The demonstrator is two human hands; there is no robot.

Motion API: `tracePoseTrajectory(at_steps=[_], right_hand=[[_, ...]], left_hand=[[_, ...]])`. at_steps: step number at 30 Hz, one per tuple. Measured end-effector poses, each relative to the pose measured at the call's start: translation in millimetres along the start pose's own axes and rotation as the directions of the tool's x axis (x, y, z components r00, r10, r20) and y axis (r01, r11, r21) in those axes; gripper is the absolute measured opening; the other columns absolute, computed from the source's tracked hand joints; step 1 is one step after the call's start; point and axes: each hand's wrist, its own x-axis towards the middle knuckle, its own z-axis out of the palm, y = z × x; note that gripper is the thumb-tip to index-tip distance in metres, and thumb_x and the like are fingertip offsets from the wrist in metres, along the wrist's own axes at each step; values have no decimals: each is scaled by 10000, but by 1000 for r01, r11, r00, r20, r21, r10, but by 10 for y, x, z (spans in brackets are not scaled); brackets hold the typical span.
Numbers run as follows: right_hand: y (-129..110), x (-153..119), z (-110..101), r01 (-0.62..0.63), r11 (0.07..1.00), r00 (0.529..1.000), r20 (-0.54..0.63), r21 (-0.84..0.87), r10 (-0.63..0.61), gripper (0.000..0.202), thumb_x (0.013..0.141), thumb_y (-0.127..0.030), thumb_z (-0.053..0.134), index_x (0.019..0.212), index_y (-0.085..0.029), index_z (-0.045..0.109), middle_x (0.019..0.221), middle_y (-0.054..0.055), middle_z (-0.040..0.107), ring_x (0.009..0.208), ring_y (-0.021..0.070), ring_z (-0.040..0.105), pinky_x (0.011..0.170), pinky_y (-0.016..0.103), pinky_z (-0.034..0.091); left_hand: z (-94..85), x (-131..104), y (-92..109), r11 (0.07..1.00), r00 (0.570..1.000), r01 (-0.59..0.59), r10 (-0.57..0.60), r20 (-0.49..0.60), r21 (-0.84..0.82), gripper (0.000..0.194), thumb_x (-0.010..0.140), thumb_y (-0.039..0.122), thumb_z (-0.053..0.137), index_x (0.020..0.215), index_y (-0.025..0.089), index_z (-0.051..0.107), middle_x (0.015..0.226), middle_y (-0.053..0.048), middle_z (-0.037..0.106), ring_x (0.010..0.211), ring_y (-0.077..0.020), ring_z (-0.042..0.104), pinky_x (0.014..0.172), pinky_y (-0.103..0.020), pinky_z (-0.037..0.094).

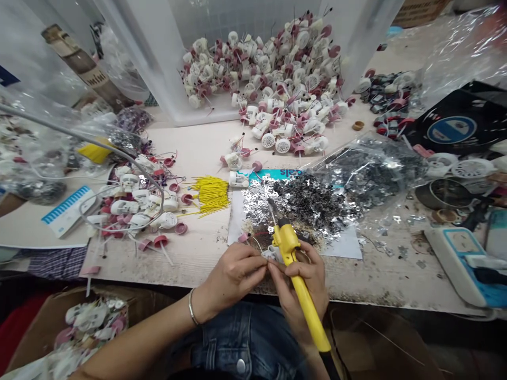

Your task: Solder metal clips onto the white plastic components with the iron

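Observation:
My left hand [242,270], with a silver bracelet on the wrist, pinches a small white plastic part [272,254] near the table's front edge. A thin wire and a pink cap [243,238] extend from that part. My right hand [307,279] is wrapped round a yellow soldering tool [303,290], its metal tip pointing up and away over small shiny metal pieces. The thumb and fingertips of my right hand meet the left fingertips at the white part. Behind them lies a heap of dark and silver metal pieces [317,203]. A bundle of yellow wires [212,196] lies to the left.
A translucent bin [162,100] holds many white and pink parts, some spilling onto the table [202,258]. More assemblies [138,203] lie left. A power strip [455,264] and a small pot [443,194] stand right. A cardboard box [39,332] sits below left.

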Motion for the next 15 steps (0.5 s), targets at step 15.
tracePoseTrajectory(at_steps=[15], right_hand=[[6, -20, -65, 110, 994, 993, 36, 20, -111, 187, 782, -12, 601, 741, -187, 547, 1200, 56, 515, 1044, 180, 630, 770, 316, 630]], left_hand=[[-32, 50, 110, 919, 934, 352, -335, 123, -176, 86, 861, 172, 606, 815, 190, 677, 777, 2, 710, 768, -154, 622, 791, -333, 389]])
